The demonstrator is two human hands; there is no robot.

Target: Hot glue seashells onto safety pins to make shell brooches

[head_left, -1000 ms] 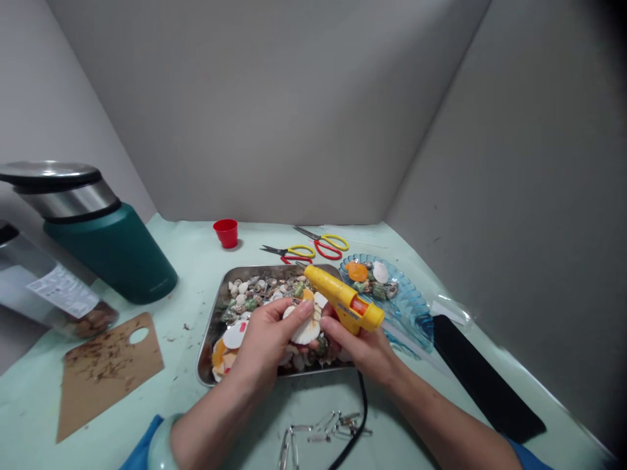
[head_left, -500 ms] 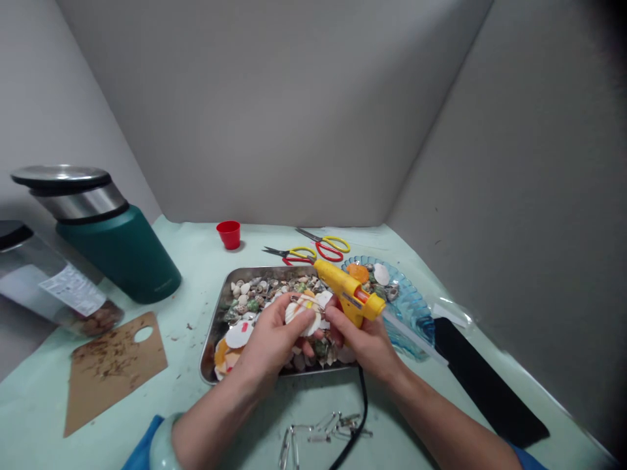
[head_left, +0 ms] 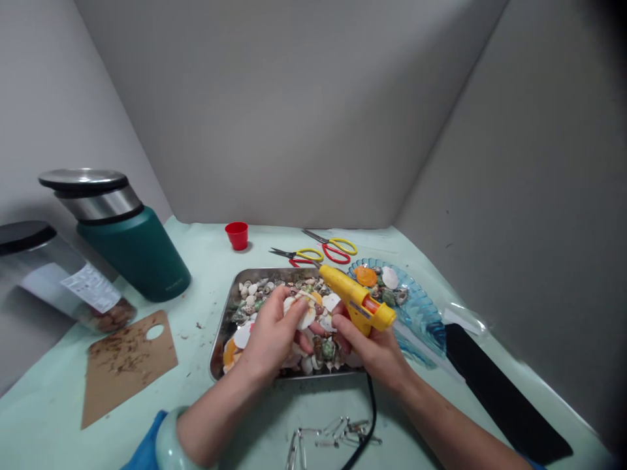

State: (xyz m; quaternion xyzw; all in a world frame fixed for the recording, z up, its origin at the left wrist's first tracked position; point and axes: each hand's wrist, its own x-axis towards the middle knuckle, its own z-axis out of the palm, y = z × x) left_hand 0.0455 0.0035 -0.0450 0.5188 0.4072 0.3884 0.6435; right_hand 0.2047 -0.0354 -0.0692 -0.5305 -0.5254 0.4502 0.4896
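Note:
My left hand (head_left: 278, 323) is closed on a white scallop shell (head_left: 305, 317), thumb pressed on its upper face. A thin pale strip, perhaps a pin, lies across the shell by the thumb; its kind is blurred. My right hand (head_left: 375, 349) grips the handle of a yellow glue gun (head_left: 350, 289), whose nozzle points up and left. A clear glue stick (head_left: 431, 346) juts from the gun's rear. Both hands are above a metal tray (head_left: 219, 333) filled with mixed seashells (head_left: 259, 287). The right fingertips are a little apart from the held shell.
A blue glass dish (head_left: 426, 307) with shells stands right of the tray. Beyond are two scissors (head_left: 296, 254) and a red cup (head_left: 238, 236). Left are a green flask (head_left: 132, 254), a jar (head_left: 88, 294) and cardboard (head_left: 130, 372). Safety pins (head_left: 326, 437) and the gun's cord (head_left: 371, 418) lie in front.
My right fingertips have drawn away from the scallop shell, with the glue gun still in that hand. My left thumb has shifted up over the strip on the shell. The view has turned slightly left.

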